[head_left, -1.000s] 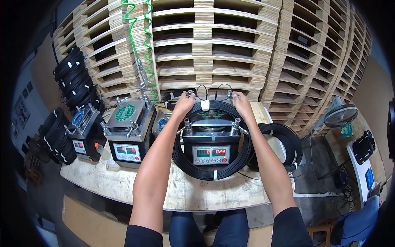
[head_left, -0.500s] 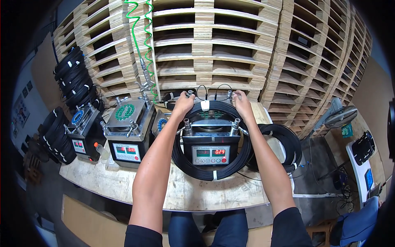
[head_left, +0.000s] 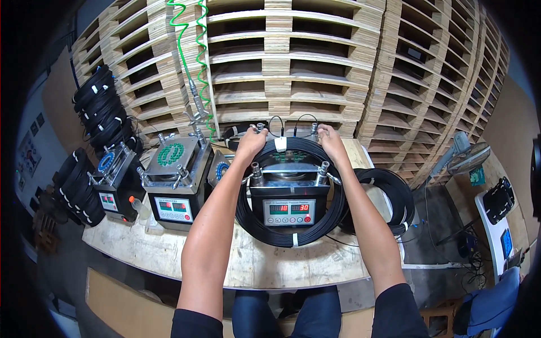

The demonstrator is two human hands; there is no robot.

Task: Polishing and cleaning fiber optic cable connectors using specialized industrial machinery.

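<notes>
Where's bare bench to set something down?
Free: front strip of the bench, between its edge and the coil; also left of the left forearm, in front of the green-ringed machine. Crowded: rear posts, left hand and right hand there; right, second coil; far left, bottle, blue-ringed machine.

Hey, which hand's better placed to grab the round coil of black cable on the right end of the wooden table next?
Probably your right hand: it's nearer the round coil of black cable. Your left hand is farther off and would likely have to cross your right forearm.
</notes>
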